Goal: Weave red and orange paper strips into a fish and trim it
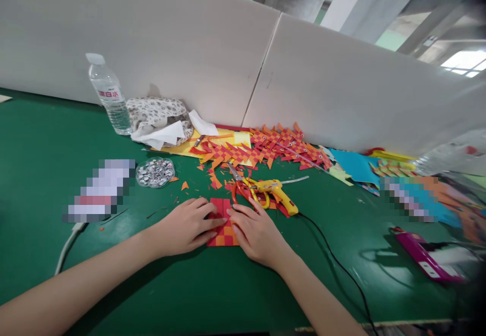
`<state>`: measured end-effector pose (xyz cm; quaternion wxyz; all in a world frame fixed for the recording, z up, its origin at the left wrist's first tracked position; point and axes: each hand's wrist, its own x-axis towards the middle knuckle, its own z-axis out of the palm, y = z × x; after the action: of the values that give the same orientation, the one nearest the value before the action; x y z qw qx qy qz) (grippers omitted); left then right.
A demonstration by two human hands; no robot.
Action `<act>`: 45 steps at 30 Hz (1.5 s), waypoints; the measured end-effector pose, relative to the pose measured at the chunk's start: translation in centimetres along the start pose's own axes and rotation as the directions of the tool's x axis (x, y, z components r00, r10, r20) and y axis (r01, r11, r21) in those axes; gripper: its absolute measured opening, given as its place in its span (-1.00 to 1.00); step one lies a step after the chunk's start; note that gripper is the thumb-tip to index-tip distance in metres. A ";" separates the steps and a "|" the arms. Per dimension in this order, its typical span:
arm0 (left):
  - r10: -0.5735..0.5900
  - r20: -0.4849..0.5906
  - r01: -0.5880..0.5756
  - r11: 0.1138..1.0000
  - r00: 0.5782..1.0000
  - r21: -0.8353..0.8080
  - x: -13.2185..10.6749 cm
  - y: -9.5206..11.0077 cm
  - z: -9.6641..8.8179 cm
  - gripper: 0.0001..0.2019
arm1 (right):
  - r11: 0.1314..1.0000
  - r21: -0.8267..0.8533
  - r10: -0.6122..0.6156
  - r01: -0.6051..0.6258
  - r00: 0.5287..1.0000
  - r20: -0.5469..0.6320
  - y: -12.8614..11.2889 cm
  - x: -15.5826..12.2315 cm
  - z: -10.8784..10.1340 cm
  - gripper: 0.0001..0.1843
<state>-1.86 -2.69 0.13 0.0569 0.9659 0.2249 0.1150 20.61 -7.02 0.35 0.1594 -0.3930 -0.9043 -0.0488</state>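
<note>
A small red and orange checkered piece of woven paper (pixel 223 239) lies flat on the green table in front of me. My left hand (pixel 190 227) has its curled fingers on the left side of the piece, fingertips over the red strips. From the right, my right hand (pixel 258 231) holds the other edge, its thumb along the weave. Parts of the paper are hidden under the fingers. Just beyond my right hand, orange-handled scissors (pixel 240 186) lie beside a yellow glue gun (pixel 279 194).
Finished woven paper fish (pixel 273 143) are heaped against the partition (pixel 159 37), with scraps around them. A dish of googly eyes (pixel 155 172), a phone-like blurred object (pixel 102 189) and a water bottle (pixel 110 95) are left. A purple power strip (pixel 421 257) and the glue gun's black cord lie right.
</note>
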 end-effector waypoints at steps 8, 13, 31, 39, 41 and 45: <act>0.007 -0.038 -0.008 1.000 0.999 -0.015 0.1 0.0 0.0 -0.68 | 0.984 0.159 0.106 -0.079 0.981 -0.165 0.6 -0.4 0.7 -0.76; 0.005 -0.033 -0.006 0.999 0.999 -0.046 0.1 -0.1 0.2 -0.69 | 0.944 0.285 0.233 -0.165 0.947 -0.223 1.0 -0.7 0.7 -0.82; 0.069 -0.073 -0.074 0.995 0.995 -0.064 -0.3 -0.2 -0.2 -0.64 | 0.860 0.463 0.351 -0.215 0.908 -0.230 0.5 -0.8 0.4 -0.86; -0.102 -0.047 0.056 0.810 0.994 -0.584 -0.2 1.5 -1.4 -0.64 | 0.494 0.843 0.552 -0.214 0.826 -0.114 -1.2 -0.5 -0.2 -0.71; -0.114 -0.030 0.072 0.786 0.993 -0.614 -0.2 1.9 -1.4 -0.62 | 0.421 0.888 0.585 -0.187 0.804 -0.108 -1.5 -0.3 -0.2 -0.70; -0.116 -0.007 0.086 0.768 0.993 -0.634 -0.4 2.4 -1.2 -0.57 | 0.277 0.954 0.621 -0.114 0.779 -0.087 -1.4 -0.1 -0.3 -0.61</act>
<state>-1.53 -4.94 1.58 0.3792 0.8741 0.2260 0.2026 19.74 -8.18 0.67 0.5585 -0.4188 -0.5877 0.4090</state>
